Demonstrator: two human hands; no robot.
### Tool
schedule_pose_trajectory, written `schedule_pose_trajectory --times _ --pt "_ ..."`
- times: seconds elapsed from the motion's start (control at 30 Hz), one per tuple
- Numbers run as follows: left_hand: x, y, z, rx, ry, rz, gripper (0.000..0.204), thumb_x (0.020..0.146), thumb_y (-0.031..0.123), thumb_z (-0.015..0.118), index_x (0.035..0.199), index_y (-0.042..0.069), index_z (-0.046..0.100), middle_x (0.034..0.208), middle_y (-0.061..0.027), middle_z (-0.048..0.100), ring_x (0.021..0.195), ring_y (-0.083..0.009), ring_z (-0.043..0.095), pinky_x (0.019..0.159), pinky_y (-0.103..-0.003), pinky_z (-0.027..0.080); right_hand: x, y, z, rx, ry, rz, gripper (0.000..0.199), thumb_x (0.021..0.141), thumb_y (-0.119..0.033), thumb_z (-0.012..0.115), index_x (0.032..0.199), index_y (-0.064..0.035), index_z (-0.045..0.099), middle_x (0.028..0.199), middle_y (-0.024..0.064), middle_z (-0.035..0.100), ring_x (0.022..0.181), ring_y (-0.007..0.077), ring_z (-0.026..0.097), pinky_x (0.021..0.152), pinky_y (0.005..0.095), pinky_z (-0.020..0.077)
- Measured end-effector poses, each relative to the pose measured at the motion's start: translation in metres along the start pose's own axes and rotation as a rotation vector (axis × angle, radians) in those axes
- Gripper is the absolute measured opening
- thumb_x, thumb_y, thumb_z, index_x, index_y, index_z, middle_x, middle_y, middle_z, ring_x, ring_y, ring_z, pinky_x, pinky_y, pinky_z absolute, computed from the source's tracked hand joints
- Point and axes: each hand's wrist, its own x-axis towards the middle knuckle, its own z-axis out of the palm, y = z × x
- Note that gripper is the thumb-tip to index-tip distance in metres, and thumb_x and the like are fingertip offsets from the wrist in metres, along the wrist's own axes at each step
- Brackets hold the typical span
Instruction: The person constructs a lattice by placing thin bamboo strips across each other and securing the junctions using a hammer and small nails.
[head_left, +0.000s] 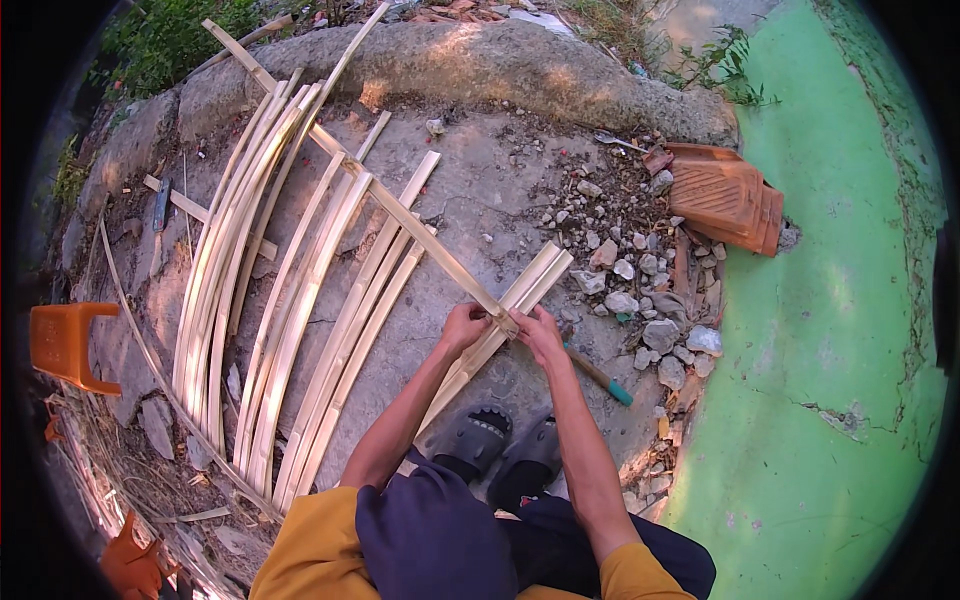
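the left hand (466, 328) and the right hand (541, 337) are gripping the near end of the long cross strip (412, 223), with fingers closed on it. this end is crossing over the paired slats (552, 272). a teal-ended handle (597, 374) is lying near the right hand.

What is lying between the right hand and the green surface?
The head view shows a teal-ended handle near the right hand, then grey stones toward the green surface.
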Motion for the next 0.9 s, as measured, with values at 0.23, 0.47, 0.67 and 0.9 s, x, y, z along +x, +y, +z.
schedule_pose_trajectory --times 0.23,0.47,0.67,0.9 --pt "-0.01 0.032 -0.004 -0.139 -0.119 -0.004 0.031 0.092 0.009 0.072 0.12 -0.006 0.073 0.111 -0.0135 0.078 0.099 -0.0197 0.072 0.092 -0.034 0.055 -0.009 0.005 -0.014 0.0 -0.088 -0.039 0.05 0.089 -0.006 0.081 0.133 0.0015 0.06 0.123 0.013 0.072 0.11 0.022 0.071 0.096 0.0359 0.0595" --pt "-0.013 0.028 -0.015 -0.3 -0.173 -0.092 0.032 0.095 0.008 0.073 0.125 -0.003 0.072 0.117 -0.011 0.076 0.105 -0.0189 0.07 0.099 -0.033 0.053 -0.02 0.008 -0.003 0.023 -0.083 -0.113 0.041 0.09 -0.005 0.078 0.128 0.0025 0.065 0.119 0.0122 0.074 0.106 0.0182 0.071 0.095 0.0319 0.0573" --pt "-0.023 0.04 -0.016 -0.303 -0.177 -0.117 0.033 0.094 0.008 0.074 0.125 -0.003 0.072 0.114 -0.0106 0.077 0.101 -0.0174 0.071 0.094 -0.031 0.056 -0.03 -0.002 -0.001 -0.121 -0.068 -0.121 0.04 0.091 -0.006 0.077 0.129 0.002 0.066 0.119 0.011 0.074 0.106 0.016 0.07 0.095 0.0304 0.0554" --pt "-0.021 0.033 -0.019 -0.275 -0.131 -0.073 0.037 0.092 0.009 0.074 0.126 -0.006 0.069 0.112 -0.0129 0.078 0.097 -0.0181 0.075 0.09 -0.031 0.058 -0.026 0.001 0.002 -0.124 -0.12 -0.116 0.043 0.092 -0.008 0.078 0.132 0.0011 0.064 0.12 0.0109 0.074 0.109 0.0171 0.069 0.099 0.0315 0.0527"
